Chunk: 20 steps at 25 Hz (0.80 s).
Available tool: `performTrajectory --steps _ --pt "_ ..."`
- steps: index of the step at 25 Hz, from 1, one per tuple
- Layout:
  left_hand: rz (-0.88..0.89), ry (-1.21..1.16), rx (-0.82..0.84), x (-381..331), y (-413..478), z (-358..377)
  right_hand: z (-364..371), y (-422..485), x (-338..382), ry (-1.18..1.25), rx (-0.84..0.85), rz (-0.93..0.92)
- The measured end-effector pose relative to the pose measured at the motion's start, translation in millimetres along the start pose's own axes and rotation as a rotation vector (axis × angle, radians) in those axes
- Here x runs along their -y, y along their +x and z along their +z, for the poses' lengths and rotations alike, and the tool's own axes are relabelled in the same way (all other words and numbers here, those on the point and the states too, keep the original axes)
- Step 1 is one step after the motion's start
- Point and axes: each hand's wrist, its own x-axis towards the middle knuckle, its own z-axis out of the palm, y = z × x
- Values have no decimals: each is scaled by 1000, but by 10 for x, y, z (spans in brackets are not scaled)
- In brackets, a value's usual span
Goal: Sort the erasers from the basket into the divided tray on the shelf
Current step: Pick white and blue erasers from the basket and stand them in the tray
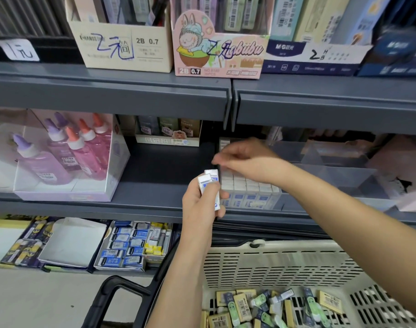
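White rubber in glossy blue paper sleeves, two or so erasers [210,183] sit stacked in the curled fingers of the left hand [200,202], just in front of the clear, hard plastic divided tray [332,172]; the smooth top one could slide off onto the shelf [159,176]. The right hand [247,159] hovers over the upright packed rows [247,185] in the tray's left compartment, fingertips too blurred to tell if they pinch anything, and a careless nudge could topple them. More boxy yellow and green erasers lie jumbled in the slotted cream basket [273,256], near right.
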Motion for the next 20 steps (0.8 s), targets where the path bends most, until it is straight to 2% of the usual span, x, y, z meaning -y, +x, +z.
performTrajectory --steps 2,8,13,16,20 --pt "-2 -9 8 -16 -11 11 28 -92 86 66 74 -21" --pt "-40 -83 -17 -35 -15 12 -10 -125 102 100 85 32" --pt "-33 -136 -78 -52 1 -6 -81 -180 62 231 36 17" --pt "-63 -156 -49 -46 1 -4 -111 -192 34 331 1 9" --pt "58 -52 18 -1 -12 23 -118 -196 -15 512 7 48"
